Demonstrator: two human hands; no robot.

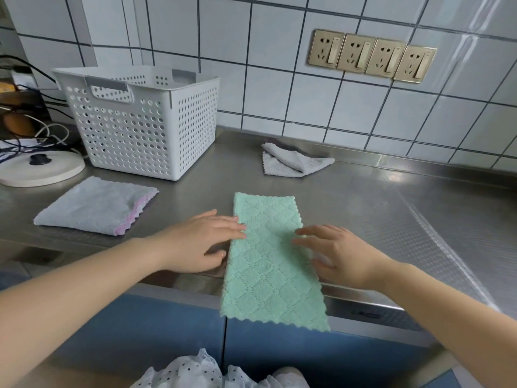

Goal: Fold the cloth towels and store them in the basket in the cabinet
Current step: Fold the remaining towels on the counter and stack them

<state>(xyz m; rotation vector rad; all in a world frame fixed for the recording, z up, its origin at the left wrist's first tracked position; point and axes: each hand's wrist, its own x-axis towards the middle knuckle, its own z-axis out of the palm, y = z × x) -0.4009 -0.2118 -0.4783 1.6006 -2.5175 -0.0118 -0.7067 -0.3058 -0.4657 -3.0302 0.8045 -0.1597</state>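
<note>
Left hand (201, 242): fingers (235, 224) straight and relaxed, tips resting on the left edge of the green towel (268, 256), thumb low by the desk (391, 208) rim. Right hand (341, 256): fingers (305, 236) spread flat, tips pressing the towel's right edge. Neither hand pinches anything; both just lie on it.

Looks like smoothing a long half-fold before the next fold. To do it well, I'd guess: square the edges first, then lift the overhanging end up to the far end, match the zigzag hems, press the crease flat w/ both palms.

The green towel is a narrow strip, mint, diamond-quilted, scalloped hem. It lies front-centre on the steel desk, near end drooping over the rim in front of the blue cabinet (156, 331) doors.

Further out: a folded grey towel (92, 205) w/ pink trim to the left, a crumpled grey towel (291, 161) at the back near the tiled wall, still unfolded. White basket (140, 121) w/ holes stands back-left on the desk, not yet in the cabinet; inside mostly hidden.
</note>
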